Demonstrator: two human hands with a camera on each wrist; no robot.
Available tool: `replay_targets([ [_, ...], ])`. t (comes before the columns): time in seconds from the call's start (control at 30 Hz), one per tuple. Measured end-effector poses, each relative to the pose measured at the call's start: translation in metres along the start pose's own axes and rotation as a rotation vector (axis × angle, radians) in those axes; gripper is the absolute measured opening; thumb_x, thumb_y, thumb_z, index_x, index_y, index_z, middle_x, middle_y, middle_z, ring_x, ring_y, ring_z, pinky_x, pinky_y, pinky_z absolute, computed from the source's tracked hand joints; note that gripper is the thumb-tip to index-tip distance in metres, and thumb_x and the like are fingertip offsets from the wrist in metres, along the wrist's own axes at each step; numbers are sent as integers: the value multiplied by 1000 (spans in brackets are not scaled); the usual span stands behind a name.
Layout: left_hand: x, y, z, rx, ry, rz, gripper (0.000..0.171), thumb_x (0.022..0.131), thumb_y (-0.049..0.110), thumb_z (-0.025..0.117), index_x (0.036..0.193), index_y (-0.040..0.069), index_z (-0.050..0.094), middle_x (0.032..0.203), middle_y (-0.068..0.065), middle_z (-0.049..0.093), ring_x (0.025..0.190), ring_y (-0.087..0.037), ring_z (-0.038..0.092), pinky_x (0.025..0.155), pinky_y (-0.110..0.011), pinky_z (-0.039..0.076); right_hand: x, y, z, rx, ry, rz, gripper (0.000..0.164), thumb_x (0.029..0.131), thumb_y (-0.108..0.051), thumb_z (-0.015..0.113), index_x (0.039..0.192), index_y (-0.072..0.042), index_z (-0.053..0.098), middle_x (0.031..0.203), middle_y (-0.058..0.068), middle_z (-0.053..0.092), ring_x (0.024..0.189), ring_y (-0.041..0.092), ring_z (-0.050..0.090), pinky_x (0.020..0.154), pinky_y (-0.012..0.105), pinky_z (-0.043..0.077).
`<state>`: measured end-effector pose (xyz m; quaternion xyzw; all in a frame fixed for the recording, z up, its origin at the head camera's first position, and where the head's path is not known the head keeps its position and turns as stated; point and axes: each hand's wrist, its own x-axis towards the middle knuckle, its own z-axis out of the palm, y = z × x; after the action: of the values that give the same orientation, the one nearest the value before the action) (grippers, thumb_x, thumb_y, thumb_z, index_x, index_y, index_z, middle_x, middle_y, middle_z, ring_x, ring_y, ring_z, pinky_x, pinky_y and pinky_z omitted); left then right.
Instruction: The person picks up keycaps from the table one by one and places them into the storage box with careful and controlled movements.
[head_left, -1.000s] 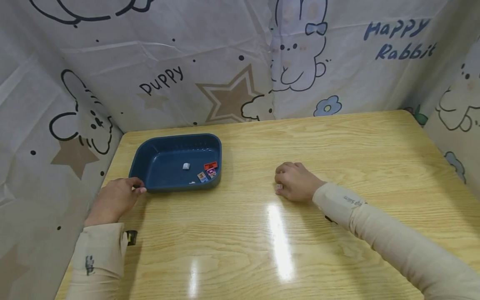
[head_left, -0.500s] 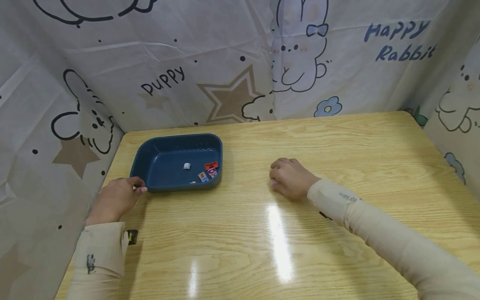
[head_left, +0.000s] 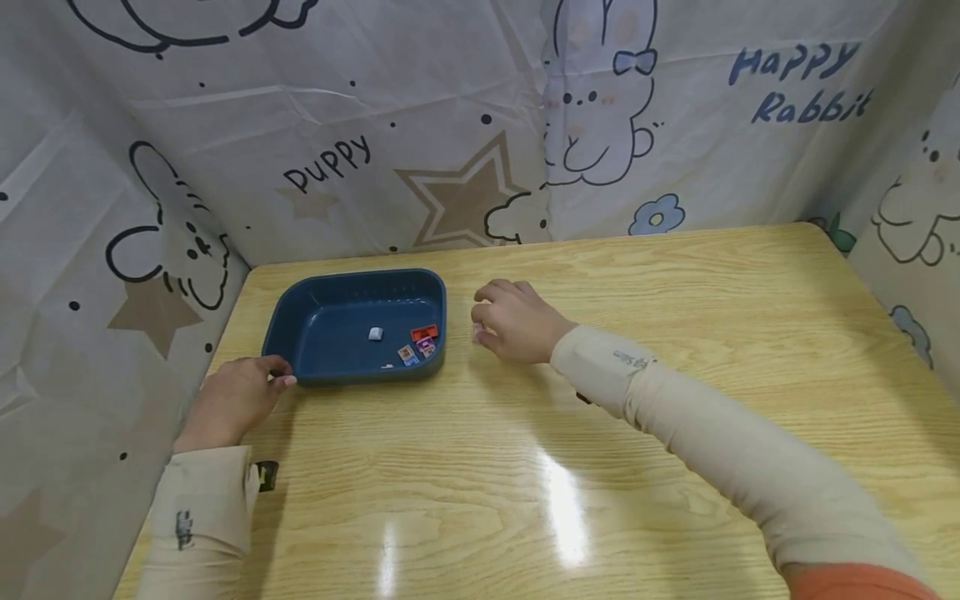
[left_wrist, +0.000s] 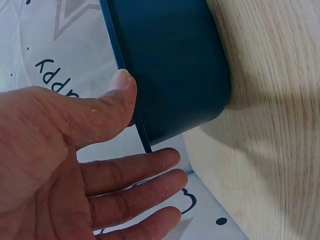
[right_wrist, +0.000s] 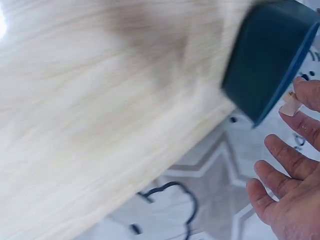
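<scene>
My left hand (head_left: 236, 396) pinches the near left corner of a dark blue plastic basin (head_left: 360, 377). In the left wrist view the thumb lies on the rim of the basin (left_wrist: 175, 65), with the other fingers spread below. Just right of the basin is my right hand (head_left: 521, 321), raised over the table. Its thumb and index finger pinch a small pale piece (right_wrist: 291, 106), partly covered by the fingers. Inside the basin lie a small white piece (head_left: 376, 333), a red rectangular piece (head_left: 424, 332), a purple one (head_left: 425, 343) and tan and blue bits (head_left: 407, 355).
The basin stands at the back left of a wood-grain table (head_left: 465, 467). A white cloth (head_left: 337, 108) printed with cartoon animals and stars hangs along the back and both sides.
My right hand has moved left and away from me, from mid-table to beside the basin, carrying the small piece. My left hand and the basin stay in place.
</scene>
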<state>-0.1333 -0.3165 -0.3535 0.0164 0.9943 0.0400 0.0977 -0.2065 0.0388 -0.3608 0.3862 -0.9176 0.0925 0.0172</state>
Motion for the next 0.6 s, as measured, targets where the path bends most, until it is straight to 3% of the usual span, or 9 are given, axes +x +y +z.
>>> replay_targets([
  [0.33,2,-1,0,-17,-20,-21,28,96,27,56,108,3,66,107,-29,67,84,-43,65,66,-52,49,34,-39,-8,-66,-87,-67,28,95,-32,57,116,-16,67,137,9,56,133,28,46,109,49,41],
  [0.6,2,0,0,-17,-31,-21,28,96,27,56,109,4,66,108,-29,67,90,-45,64,70,-54,49,49,-52,-5,-110,-117,-93,24,97,-32,53,114,-21,66,138,7,55,134,25,46,109,47,41],
])
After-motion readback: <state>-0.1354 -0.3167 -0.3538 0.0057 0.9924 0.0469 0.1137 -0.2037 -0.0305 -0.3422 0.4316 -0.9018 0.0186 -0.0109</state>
